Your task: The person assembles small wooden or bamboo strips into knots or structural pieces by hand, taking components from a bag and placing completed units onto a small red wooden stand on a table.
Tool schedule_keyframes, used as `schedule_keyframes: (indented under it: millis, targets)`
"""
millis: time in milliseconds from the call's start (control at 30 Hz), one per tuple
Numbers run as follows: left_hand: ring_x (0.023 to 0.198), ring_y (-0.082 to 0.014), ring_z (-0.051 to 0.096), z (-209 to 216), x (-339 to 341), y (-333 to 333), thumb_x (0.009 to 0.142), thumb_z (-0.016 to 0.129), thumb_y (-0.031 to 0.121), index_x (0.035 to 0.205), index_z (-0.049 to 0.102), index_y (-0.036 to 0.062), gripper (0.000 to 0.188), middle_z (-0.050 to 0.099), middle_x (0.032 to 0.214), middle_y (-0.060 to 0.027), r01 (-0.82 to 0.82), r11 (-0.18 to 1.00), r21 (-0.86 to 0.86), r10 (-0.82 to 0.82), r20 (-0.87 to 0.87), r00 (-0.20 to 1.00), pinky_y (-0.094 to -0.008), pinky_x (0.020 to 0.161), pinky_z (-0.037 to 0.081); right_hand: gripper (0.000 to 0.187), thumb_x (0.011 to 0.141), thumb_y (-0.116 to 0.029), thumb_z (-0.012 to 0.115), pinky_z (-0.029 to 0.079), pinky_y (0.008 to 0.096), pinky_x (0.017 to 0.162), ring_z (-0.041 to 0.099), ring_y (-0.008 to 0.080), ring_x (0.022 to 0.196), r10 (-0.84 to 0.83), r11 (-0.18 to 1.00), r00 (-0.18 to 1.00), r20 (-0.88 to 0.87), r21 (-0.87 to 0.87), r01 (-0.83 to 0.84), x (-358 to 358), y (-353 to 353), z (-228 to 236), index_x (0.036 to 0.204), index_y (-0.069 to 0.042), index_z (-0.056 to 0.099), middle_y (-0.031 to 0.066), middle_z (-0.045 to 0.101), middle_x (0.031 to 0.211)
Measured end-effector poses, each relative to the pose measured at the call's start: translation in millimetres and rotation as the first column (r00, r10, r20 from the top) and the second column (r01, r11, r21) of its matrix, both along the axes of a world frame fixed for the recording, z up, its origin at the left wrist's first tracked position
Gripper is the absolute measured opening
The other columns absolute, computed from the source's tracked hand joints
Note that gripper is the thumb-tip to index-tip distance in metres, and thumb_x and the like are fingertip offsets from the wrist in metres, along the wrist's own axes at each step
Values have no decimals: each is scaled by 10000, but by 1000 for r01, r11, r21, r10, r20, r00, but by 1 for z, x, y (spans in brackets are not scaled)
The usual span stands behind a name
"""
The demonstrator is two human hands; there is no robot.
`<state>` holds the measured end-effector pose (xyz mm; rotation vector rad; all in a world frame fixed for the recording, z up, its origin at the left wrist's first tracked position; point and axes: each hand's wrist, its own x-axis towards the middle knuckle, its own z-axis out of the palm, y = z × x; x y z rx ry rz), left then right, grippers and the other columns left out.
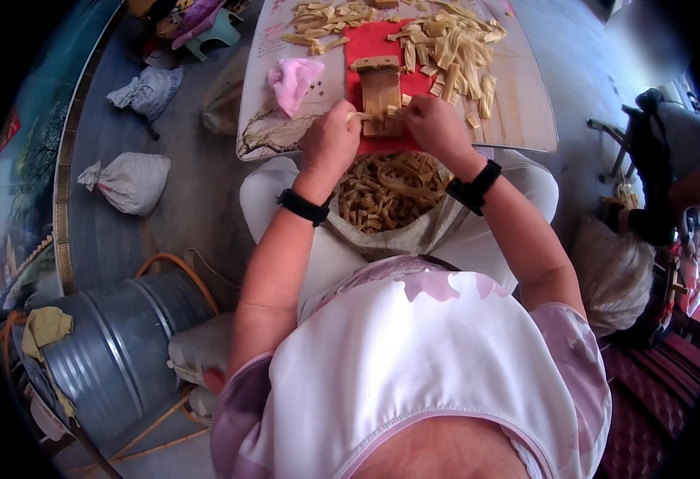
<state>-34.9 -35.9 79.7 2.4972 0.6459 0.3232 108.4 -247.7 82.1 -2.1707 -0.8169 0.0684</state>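
Note:
My left hand (pixel 332 142) is closed, with the end of a pale yellow strip (pixel 358 116) showing between thumb and fingers. Across from it, my right hand (pixel 439 132) is also closed, its fingers against a short pale piece (pixel 404 101). Between the hands, a wooden block tool (pixel 379 88) with a raised crosspiece at its far end lies on a red cloth (pixel 358 44). Both hands are at its near end, over the table's front edge. The fingertips are small here, and my right hand's grip is partly hidden.
Flat yellow strips (pixel 458 44) are heaped on the table (pixel 525 104), right of a pink cloth (pixel 292 84). An open sack (pixel 390 235) of cut pieces sits between my knees. Tied white sacks (pixel 134 184) and a metal drum (pixel 122 335) stand left; another sack (pixel 613 271) is right.

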Motion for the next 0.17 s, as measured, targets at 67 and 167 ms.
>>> schedule_keyframes:
  millis: [67, 167]
  targets:
    - [1152, -483, 848, -13, -15, 12, 1181, 738, 386, 1389, 815, 132, 338, 892, 1173, -219, -14, 1000, 18, 14, 9, 1000, -600, 920, 661, 424, 1131, -414, 802, 606, 574, 846, 782, 475, 916, -19, 999, 999, -34, -30, 18, 7, -7, -4, 1085, 7, 814, 279, 786, 935]
    - [1148, -443, 871, -35, -35, 37, 1206, 728, 410, 1447, 796, 111, 390, 908, 1186, -193, -14, 961, -276, 33, 65, 997, -596, 894, 670, 386, 1108, -420, 871, 640, 590, 913, 862, 458, 1039, 44, 998, 975, -219, 44, -35, 6, -6, -4, 1110, -35, 864, 227, 893, 1086]
